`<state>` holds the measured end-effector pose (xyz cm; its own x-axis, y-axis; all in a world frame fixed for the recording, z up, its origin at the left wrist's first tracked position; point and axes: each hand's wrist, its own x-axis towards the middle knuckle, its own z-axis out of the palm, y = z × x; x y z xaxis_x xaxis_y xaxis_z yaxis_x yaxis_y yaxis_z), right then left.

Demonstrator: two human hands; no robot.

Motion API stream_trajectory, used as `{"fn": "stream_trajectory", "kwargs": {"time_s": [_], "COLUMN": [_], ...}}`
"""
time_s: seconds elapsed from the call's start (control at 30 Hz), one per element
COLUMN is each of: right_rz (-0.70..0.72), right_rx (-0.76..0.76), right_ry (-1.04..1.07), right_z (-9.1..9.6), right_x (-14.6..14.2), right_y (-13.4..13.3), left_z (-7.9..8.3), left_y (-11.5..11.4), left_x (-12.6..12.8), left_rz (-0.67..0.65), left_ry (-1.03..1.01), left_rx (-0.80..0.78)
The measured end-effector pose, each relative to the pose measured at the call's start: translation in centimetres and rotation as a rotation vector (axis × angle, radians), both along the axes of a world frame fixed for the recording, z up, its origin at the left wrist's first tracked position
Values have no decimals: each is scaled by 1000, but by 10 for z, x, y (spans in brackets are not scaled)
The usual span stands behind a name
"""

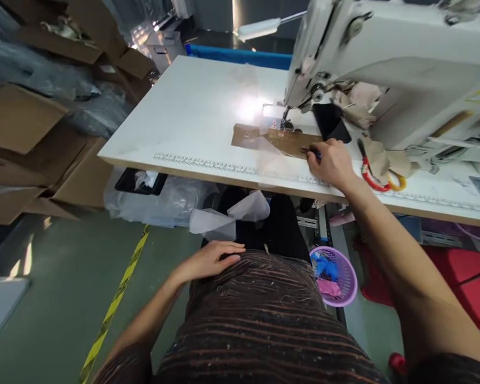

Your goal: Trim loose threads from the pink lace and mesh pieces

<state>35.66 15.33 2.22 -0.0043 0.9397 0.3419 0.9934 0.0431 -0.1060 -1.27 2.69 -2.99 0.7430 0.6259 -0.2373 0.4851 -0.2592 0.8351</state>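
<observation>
My right hand (pixel 331 162) is closed around a small dark pointed tool (pixel 312 152), mostly hidden by the fingers. It rests at the right end of a strip of brown material (pixel 292 143), which lies flat on the white table. The strip's left part (pixel 246 136) reaches past the needle and presser foot (pixel 284 120) of a white sewing machine (pixel 408 58). A thin translucent sheet overlaps the strip and the table edge. My left hand (pixel 212 259) lies on my lap against the striped shirt, fingers stretched out, holding nothing.
Red-and-yellow-handled scissors (pixel 378 178) lie right of my right hand, beside beige scraps (pixel 378 154). A black phone-like slab (pixel 331 122) sits behind it. A printed ruler (pixel 204 161) runs along the table's front edge. Below are a purple basket (pixel 347 274) and cardboard boxes (pixel 20 128).
</observation>
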Motion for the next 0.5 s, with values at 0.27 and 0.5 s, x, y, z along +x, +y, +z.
{"fn": "stream_trajectory", "kwargs": {"time_s": [0.27, 0.5], "right_rz": [-143, 13], "right_rx": [-33, 180], "right_ry": [-116, 246], "right_z": [17, 12], "right_x": [-20, -27], "right_y": [-15, -21], "left_z": [-37, -115], "left_y": [106, 141], "left_x": [-49, -18], "left_rz": [485, 246], "left_ry": [-145, -245], "left_rx": [304, -97]}}
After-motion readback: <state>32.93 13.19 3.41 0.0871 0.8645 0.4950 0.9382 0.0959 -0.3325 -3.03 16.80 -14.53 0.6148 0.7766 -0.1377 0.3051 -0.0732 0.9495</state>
